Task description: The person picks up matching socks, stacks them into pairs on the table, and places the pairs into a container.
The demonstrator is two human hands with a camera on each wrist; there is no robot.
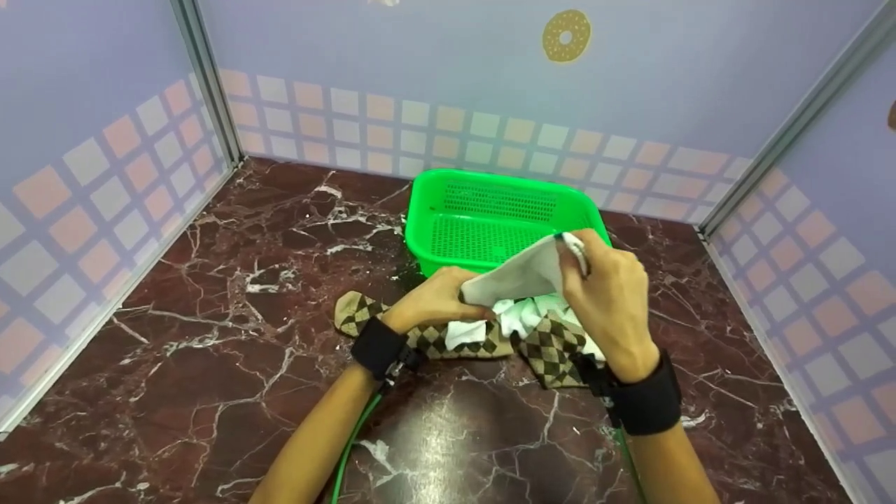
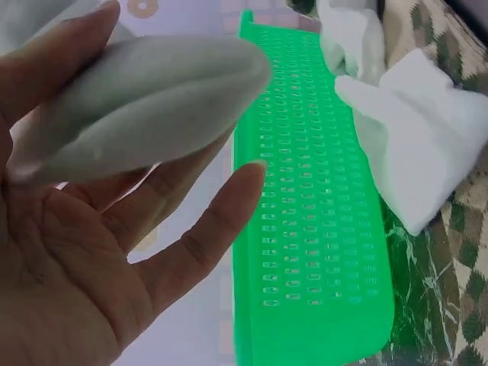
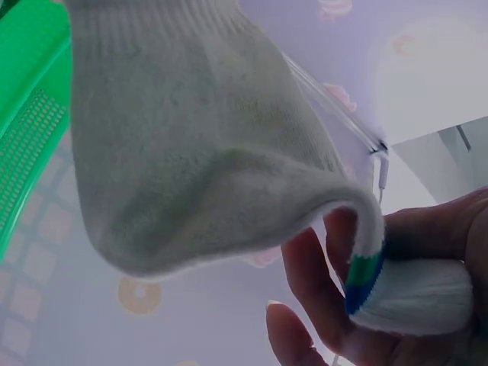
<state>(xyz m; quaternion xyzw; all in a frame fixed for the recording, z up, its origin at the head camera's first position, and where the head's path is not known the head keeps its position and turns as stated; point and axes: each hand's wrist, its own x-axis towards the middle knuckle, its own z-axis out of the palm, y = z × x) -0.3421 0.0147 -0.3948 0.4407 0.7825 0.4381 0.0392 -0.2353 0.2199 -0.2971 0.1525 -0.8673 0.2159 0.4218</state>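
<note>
A white sock (image 1: 518,269) with a blue and green band is stretched between both hands, above the near rim of a green basket (image 1: 500,178). My left hand (image 1: 441,297) pinches one end of it; in the left wrist view the white sock (image 2: 152,107) lies between thumb and fingers, the other fingers spread. At the banded cuff, my right hand (image 1: 609,294) grips the sock, and the right wrist view shows the cuff (image 3: 412,297) folded over against the fingers. Beneath the hands lie brown checked socks (image 1: 549,350) and crumpled white cloth pieces (image 1: 514,318).
The perforated basket stands near the back wall panel (image 1: 420,56). Panels with printed squares enclose the dark red marbled table (image 1: 231,364) on the left, back and right. A green cable (image 1: 350,441) runs along the left forearm.
</note>
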